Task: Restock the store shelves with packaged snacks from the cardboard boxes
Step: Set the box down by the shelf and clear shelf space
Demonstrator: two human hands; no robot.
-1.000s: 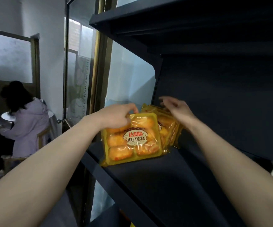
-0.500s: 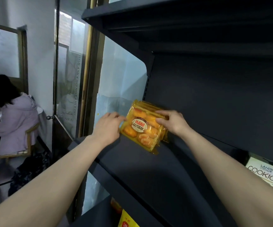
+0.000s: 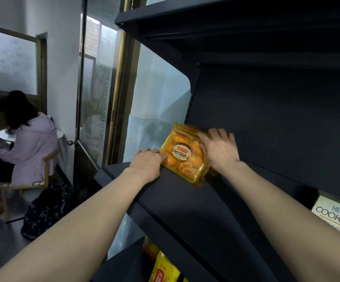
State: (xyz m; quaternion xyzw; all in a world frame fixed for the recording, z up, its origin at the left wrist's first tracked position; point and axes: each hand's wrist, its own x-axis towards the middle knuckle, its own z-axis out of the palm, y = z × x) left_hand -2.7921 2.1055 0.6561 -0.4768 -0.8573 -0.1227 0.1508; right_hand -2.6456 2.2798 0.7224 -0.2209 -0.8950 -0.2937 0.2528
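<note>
2 hands | left (image 3: 147, 162), right (image 3: 219, 151): fingers extended, pressing cake packs (image 3: 183, 154) | shelf (image 3: 185, 200)

A small shop: dark metal shelving (image 3: 195, 208) carries packaged goods, with yellow cake packs (image 3: 185, 153) at its far left end, a Cookico box (image 3: 336, 216) at right and snack bags (image 3: 163, 269) below. At far left, a person (image 3: 30, 139) sits beyond a glass door (image 3: 95, 110).

There is only one view, from the person's head. It looks forward and a little down along both forearms to the dark shelf (image 3: 185, 200), which is close. It sits near the shelf's left end, with a room open at the left.
</note>
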